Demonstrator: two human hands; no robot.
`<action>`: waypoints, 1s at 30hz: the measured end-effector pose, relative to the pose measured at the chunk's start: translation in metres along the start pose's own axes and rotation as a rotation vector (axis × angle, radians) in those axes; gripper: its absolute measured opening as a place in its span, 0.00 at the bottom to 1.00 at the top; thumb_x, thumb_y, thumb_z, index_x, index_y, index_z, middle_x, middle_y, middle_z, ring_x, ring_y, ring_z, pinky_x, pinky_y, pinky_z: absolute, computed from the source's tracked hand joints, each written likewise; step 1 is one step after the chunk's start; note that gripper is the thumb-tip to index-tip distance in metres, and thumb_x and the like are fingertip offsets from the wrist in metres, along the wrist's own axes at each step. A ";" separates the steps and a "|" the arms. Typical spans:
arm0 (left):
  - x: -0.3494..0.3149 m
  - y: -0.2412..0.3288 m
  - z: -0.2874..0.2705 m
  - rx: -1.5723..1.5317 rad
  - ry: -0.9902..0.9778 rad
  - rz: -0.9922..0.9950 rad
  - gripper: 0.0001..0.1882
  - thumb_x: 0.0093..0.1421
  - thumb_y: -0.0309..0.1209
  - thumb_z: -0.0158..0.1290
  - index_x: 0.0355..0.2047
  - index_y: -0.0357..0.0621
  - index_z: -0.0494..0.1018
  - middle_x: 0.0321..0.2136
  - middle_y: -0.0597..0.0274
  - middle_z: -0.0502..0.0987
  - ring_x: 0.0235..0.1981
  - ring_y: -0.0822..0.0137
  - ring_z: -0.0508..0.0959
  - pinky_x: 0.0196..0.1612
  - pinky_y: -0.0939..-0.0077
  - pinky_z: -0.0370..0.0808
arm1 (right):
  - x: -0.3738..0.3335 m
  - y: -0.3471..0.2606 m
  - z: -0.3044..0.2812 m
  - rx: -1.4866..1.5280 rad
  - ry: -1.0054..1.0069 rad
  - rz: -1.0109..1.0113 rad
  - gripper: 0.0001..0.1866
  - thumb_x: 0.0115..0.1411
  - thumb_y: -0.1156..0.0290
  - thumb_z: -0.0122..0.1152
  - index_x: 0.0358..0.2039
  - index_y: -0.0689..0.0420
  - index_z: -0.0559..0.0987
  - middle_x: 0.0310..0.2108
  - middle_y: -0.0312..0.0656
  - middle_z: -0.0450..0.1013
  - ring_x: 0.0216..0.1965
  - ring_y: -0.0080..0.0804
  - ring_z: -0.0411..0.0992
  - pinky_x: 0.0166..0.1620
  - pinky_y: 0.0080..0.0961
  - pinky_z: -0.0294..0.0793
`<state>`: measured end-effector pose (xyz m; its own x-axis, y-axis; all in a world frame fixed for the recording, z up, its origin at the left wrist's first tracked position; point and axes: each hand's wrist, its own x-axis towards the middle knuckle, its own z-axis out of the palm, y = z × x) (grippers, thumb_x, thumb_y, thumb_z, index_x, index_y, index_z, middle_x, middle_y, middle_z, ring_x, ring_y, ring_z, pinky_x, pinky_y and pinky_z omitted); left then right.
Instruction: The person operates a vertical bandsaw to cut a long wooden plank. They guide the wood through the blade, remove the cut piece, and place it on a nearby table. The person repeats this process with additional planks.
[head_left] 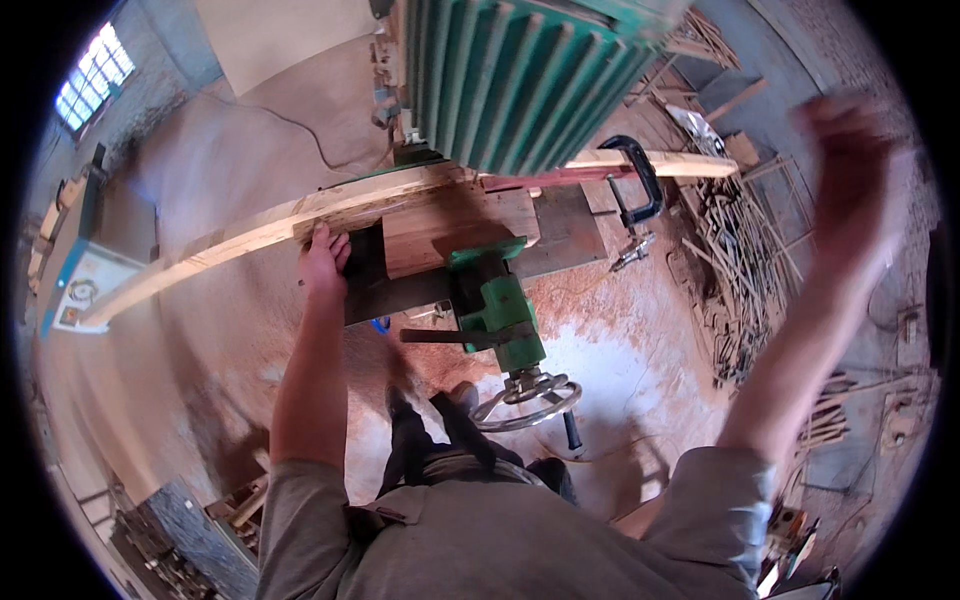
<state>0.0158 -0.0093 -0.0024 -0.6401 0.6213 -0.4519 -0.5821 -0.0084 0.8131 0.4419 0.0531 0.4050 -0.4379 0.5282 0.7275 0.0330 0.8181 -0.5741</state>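
My left hand [325,258] is closed, with its fingertips against the end of a short piece of wood [345,218] beside a long pale timber beam [250,230]. To the right of that hand a wide wooden block [435,232] lies on the dark metal machine table [570,235]. A green vise [505,305] with a metal handwheel [530,402] stands at the block's near side. My right hand [852,135] is raised at the far right, away from the work; motion smears its fingers.
A green ribbed machine housing [530,85] hangs over the beam. A black C-clamp [648,185] grips the beam's right part, beside a reddish wood strip [560,178]. Scrap sticks [745,250] pile up at the right. A pale cabinet [95,270] stands at the left.
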 end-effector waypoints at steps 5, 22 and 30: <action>0.002 -0.007 0.009 0.023 -0.029 0.004 0.21 0.57 0.40 0.52 0.46 0.40 0.64 0.37 0.56 0.73 0.37 0.63 0.76 0.38 0.72 0.75 | -0.154 0.068 0.249 -0.269 -0.562 0.313 0.28 0.54 0.53 0.57 0.46 0.64 0.70 0.43 0.54 0.70 0.45 0.46 0.70 0.48 0.35 0.68; 0.001 -0.001 0.004 -0.024 0.021 -0.050 0.19 0.58 0.40 0.51 0.44 0.40 0.65 0.35 0.58 0.72 0.36 0.63 0.75 0.41 0.68 0.74 | -0.312 0.180 0.115 -0.326 0.141 1.206 0.22 0.61 0.55 0.48 0.35 0.64 0.76 0.20 0.43 0.74 0.24 0.31 0.73 0.29 0.27 0.71; 0.014 0.013 -0.020 -0.182 -0.063 -0.089 0.16 0.60 0.38 0.48 0.41 0.38 0.67 0.35 0.55 0.73 0.38 0.60 0.75 0.44 0.64 0.73 | -0.304 0.113 0.087 -0.167 0.404 1.203 0.18 0.63 0.61 0.46 0.41 0.65 0.71 0.30 0.43 0.73 0.25 0.24 0.72 0.27 0.19 0.72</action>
<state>-0.0110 -0.0165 -0.0057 -0.5528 0.6740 -0.4901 -0.7194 -0.0890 0.6889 0.5005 -0.0342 0.0864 0.2479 0.9592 -0.1360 0.3411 -0.2178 -0.9145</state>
